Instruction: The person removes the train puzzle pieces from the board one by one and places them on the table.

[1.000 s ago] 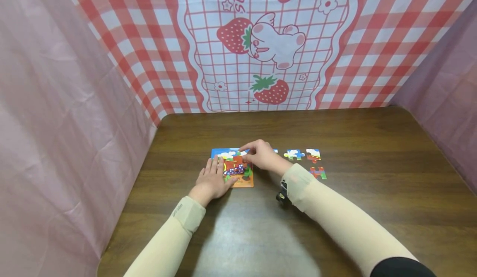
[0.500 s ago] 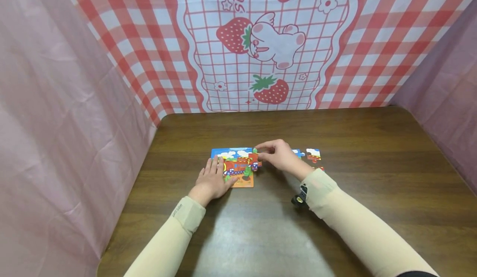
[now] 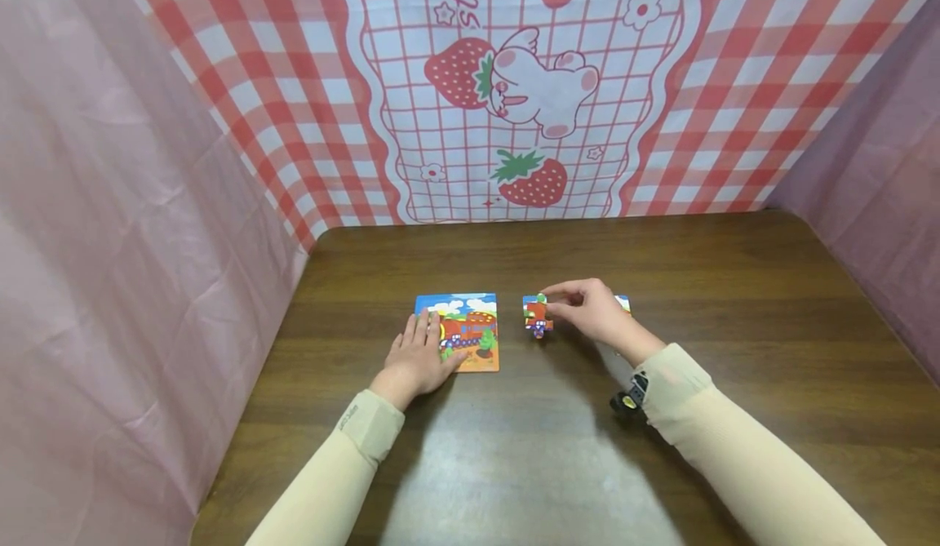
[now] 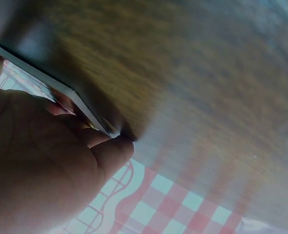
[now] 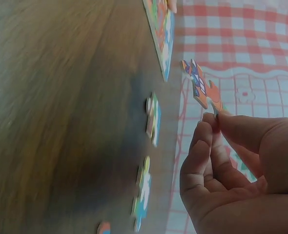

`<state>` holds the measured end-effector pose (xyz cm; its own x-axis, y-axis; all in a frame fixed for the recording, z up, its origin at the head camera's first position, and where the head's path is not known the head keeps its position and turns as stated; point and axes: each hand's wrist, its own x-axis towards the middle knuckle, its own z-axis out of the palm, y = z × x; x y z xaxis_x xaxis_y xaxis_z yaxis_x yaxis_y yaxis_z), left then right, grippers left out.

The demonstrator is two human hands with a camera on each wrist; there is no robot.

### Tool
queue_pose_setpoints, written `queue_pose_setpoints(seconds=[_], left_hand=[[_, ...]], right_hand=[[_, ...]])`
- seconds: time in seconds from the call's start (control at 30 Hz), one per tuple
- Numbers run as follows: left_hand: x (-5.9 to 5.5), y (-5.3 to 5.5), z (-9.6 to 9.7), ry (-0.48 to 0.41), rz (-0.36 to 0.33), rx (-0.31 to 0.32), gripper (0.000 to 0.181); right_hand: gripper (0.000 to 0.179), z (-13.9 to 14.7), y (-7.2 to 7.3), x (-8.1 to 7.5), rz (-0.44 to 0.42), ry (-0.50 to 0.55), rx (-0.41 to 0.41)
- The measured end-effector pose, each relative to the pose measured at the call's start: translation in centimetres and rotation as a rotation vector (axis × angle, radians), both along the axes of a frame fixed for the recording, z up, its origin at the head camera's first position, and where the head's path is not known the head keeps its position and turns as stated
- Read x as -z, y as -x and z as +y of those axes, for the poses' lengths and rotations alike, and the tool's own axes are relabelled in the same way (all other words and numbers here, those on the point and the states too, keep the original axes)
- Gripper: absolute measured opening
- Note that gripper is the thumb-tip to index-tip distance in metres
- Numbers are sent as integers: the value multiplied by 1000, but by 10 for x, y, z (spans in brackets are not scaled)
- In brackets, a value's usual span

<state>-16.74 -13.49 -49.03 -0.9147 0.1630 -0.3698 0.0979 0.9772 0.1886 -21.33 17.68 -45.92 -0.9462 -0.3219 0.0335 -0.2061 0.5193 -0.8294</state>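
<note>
1. While the left hand (image 3: 414,360) rests with fingers extended over the left part of the train puzzle (image 3: 481,358), it grasps nothing and covers some of the picture.
2. The puzzle lies flat on the brown bench (image 3: 543,456), showing a red train, a green tree and white clouds.
3. The right hand (image 3: 591,313) pinches a red puzzle piece (image 3: 538,315) between thumb and fingers, raised above the bench, to the right of the puzzle and apart from it.
4. From the right wrist, one loose piece (image 5: 154,119) lies on the bench near a second piece (image 5: 143,192); only part of a third piece (image 5: 104,228) shows at the lower edge.
5. Behind the bench hangs a strawberry-print cloth (image 3: 543,89).
</note>
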Motion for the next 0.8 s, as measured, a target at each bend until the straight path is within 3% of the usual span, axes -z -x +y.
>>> queue_pose_setpoints(seconds=[0.13, 0.5, 0.8], left_hand=[[7, 3, -2, -3, 7, -2, 95], [11, 6, -2, -8, 3, -12, 97], [12, 6, -2, -3, 11, -1, 96]], right_hand=[[25, 12, -4, 0, -21, 0, 21], [24, 40, -12, 9, -53, -25, 59], [17, 59, -15, 10, -129, -124, 51]])
